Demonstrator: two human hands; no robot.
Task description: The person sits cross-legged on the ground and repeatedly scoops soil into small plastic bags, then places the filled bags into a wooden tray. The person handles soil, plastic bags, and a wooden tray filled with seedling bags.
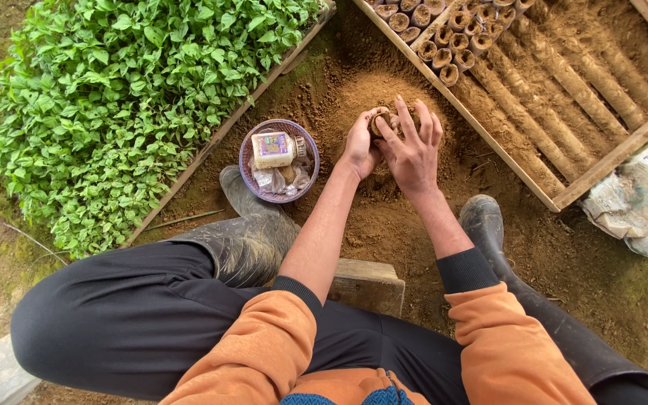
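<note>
Both hands meet over a mound of brown soil (384, 90). My left hand (359, 144) grips a small soil-filled tube pot (382, 121) from the left side. My right hand (412, 147) lies over the same pot, fingers spread across its top and partly hiding it. Orange sleeves with black cuffs cover my forearms. I sit on a low wooden block (369, 283), knees apart, in black rubber boots.
A wooden frame (609, 157) at upper right holds rows of filled soil tubes (444, 52). A bed of green seedlings (114, 97) fills the left. A purple basket (249, 150) holding a small jar and plastic sits by my left boot. Crumpled sacks (643, 199) lie at right.
</note>
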